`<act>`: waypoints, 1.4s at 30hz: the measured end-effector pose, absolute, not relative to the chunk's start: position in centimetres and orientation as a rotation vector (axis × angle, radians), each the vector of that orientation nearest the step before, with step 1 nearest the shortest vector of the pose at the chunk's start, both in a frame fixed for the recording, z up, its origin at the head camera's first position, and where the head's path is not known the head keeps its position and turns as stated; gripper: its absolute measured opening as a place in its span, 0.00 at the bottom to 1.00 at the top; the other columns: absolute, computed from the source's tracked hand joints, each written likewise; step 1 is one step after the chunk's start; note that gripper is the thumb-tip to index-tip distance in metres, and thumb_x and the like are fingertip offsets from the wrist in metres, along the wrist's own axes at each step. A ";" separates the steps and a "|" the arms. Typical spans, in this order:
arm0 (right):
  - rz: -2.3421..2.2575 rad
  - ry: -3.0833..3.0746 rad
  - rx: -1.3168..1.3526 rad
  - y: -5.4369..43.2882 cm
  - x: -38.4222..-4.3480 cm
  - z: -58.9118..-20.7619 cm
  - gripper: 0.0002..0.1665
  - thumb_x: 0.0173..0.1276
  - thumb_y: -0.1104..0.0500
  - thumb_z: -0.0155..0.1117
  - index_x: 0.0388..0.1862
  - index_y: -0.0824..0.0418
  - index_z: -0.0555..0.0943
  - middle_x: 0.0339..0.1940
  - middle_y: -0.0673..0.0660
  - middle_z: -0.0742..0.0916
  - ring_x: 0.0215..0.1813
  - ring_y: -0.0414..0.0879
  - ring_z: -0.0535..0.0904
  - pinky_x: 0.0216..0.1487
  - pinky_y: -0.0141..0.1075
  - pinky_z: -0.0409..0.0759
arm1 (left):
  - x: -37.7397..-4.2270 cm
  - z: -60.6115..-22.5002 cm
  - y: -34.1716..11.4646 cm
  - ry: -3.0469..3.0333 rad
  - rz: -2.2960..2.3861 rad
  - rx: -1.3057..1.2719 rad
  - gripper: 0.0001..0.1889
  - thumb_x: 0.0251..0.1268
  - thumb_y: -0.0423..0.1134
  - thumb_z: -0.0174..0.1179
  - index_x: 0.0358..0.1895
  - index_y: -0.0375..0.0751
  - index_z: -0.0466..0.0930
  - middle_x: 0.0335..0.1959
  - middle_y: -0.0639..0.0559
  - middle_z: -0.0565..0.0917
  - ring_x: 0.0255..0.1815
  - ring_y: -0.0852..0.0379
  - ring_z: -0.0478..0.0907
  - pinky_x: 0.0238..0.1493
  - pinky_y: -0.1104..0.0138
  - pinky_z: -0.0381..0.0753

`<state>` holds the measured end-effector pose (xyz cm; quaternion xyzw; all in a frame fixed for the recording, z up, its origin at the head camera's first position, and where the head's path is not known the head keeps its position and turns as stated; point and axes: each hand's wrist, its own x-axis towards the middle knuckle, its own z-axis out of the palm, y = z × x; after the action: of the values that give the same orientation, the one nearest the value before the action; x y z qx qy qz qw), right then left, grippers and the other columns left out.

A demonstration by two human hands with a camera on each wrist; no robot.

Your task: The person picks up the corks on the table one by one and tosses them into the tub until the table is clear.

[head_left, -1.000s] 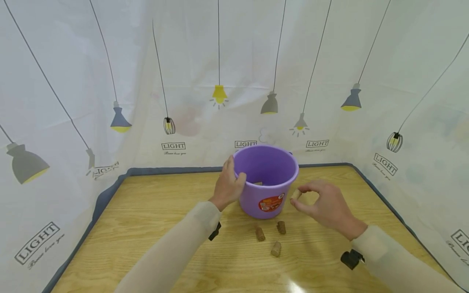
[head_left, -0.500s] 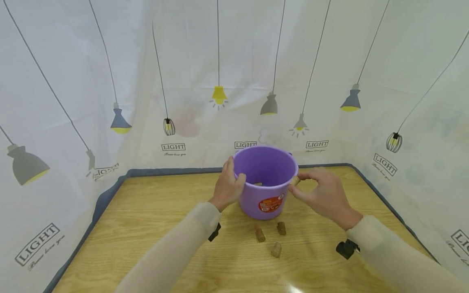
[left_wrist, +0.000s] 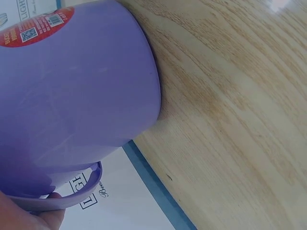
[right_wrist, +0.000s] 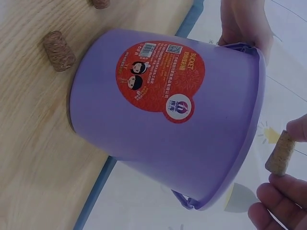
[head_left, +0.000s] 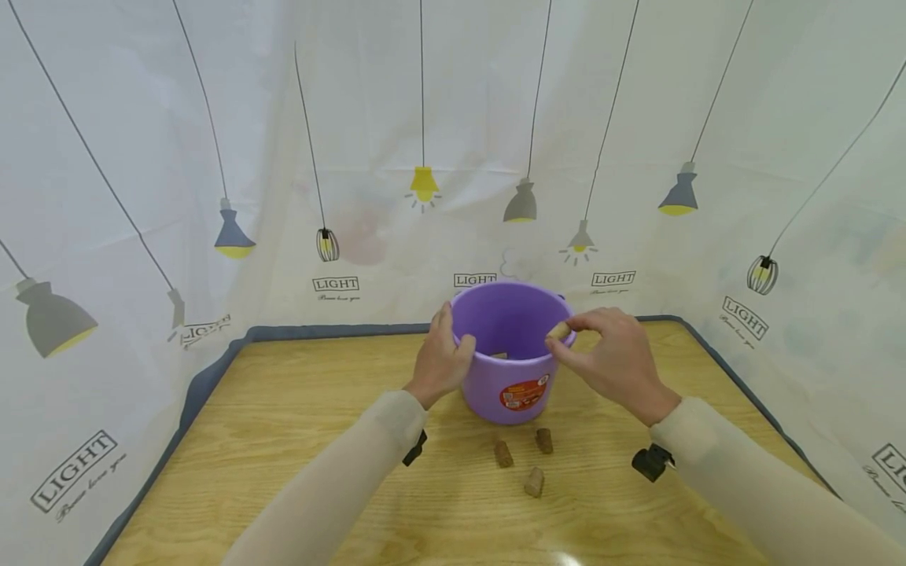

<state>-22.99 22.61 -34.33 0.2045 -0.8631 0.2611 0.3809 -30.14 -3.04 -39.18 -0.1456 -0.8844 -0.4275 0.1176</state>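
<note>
A person's right hand (head_left: 616, 363) pinches a cork (right_wrist: 280, 154) between thumb and fingers just above the rim of a purple bucket (head_left: 483, 390), which the fingers of the left hand (head_left: 440, 363) grasp near its rim; three more corks (head_left: 534, 482) lie on the wooden bench (head_left: 304, 393) in front

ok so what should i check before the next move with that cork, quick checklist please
1. Right hand has a secure-looking pinch on the cork: ok.
2. Left hand grips the bucket at its side: ok.
3. Bucket upright on the table: ok.
4. Cork entirely past the rim: cannot tell, they overlap in the head view.
5. All loose corks off the table: not ok, three corks lie before the bucket.
</note>
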 end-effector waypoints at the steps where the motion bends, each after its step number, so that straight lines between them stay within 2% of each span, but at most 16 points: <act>1: 0.664 -2.205 0.516 22.5 -23.1 -34.3 0.16 0.54 0.52 0.81 0.33 0.64 0.90 0.33 0.57 0.91 0.39 0.55 0.86 0.40 0.51 0.82 | -30.1 -39.2 -3.0 -2.589 -1.252 -0.425 0.43 0.68 0.48 0.44 0.83 0.33 0.44 0.81 0.38 0.56 0.77 0.39 0.62 0.76 0.49 0.62; 4: 0.664 -2.210 0.505 22.3 -23.3 -34.0 0.17 0.55 0.52 0.80 0.33 0.65 0.90 0.34 0.58 0.92 0.40 0.55 0.86 0.40 0.51 0.81 | -30.1 -39.1 -3.0 -2.592 -1.251 -0.421 0.43 0.68 0.48 0.43 0.83 0.33 0.44 0.82 0.38 0.56 0.78 0.39 0.61 0.76 0.49 0.62; 11: 0.670 -2.243 0.502 21.7 -24.3 -33.2 0.07 0.58 0.52 0.78 0.30 0.54 0.91 0.33 0.52 0.92 0.39 0.52 0.86 0.38 0.44 0.77 | -30.2 -39.2 -3.0 -2.590 -1.254 -0.423 0.43 0.68 0.48 0.44 0.83 0.33 0.44 0.81 0.37 0.56 0.78 0.39 0.61 0.77 0.49 0.62; 15: 0.693 -2.254 0.494 21.4 -24.9 -33.1 0.05 0.59 0.52 0.78 0.30 0.52 0.92 0.35 0.52 0.92 0.39 0.50 0.86 0.38 0.42 0.75 | -30.2 -39.2 -3.1 -2.591 -1.253 -0.425 0.43 0.68 0.48 0.44 0.83 0.33 0.44 0.81 0.37 0.56 0.78 0.39 0.61 0.76 0.49 0.62; 20: 0.695 -2.259 0.472 21.1 -25.6 -33.0 0.06 0.59 0.52 0.77 0.30 0.53 0.92 0.36 0.56 0.92 0.38 0.52 0.86 0.39 0.45 0.77 | -30.2 -39.2 -3.1 -2.593 -1.258 -0.427 0.43 0.69 0.48 0.44 0.83 0.33 0.44 0.82 0.38 0.55 0.78 0.39 0.61 0.76 0.49 0.62; 25: 0.710 -2.314 0.437 20.9 -26.1 -33.1 0.08 0.60 0.51 0.77 0.31 0.53 0.92 0.37 0.56 0.92 0.42 0.54 0.86 0.46 0.49 0.78 | -30.2 -39.3 -3.1 -2.590 -1.252 -0.432 0.43 0.68 0.48 0.43 0.83 0.33 0.44 0.82 0.38 0.55 0.78 0.39 0.61 0.76 0.49 0.62; 32: 0.723 -2.419 0.392 20.5 -26.8 -33.3 0.09 0.60 0.49 0.76 0.31 0.53 0.92 0.33 0.54 0.92 0.39 0.51 0.84 0.43 0.46 0.77 | -30.3 -39.4 -3.1 -2.584 -1.245 -0.433 0.42 0.68 0.48 0.44 0.83 0.32 0.44 0.81 0.37 0.56 0.78 0.39 0.61 0.77 0.49 0.61; 42: 0.644 -2.515 0.356 20.1 -27.3 -33.5 0.10 0.60 0.46 0.74 0.30 0.50 0.92 0.34 0.53 0.92 0.38 0.52 0.82 0.55 0.53 0.74 | -30.2 -39.3 -3.0 -2.591 -1.264 -0.429 0.42 0.69 0.48 0.44 0.83 0.34 0.44 0.82 0.38 0.55 0.78 0.40 0.60 0.77 0.49 0.61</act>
<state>-27.31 20.12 -33.54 0.1313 -0.9274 0.2375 0.2574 -30.21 -3.05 -39.26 -0.1463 -0.8833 -0.4308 0.1133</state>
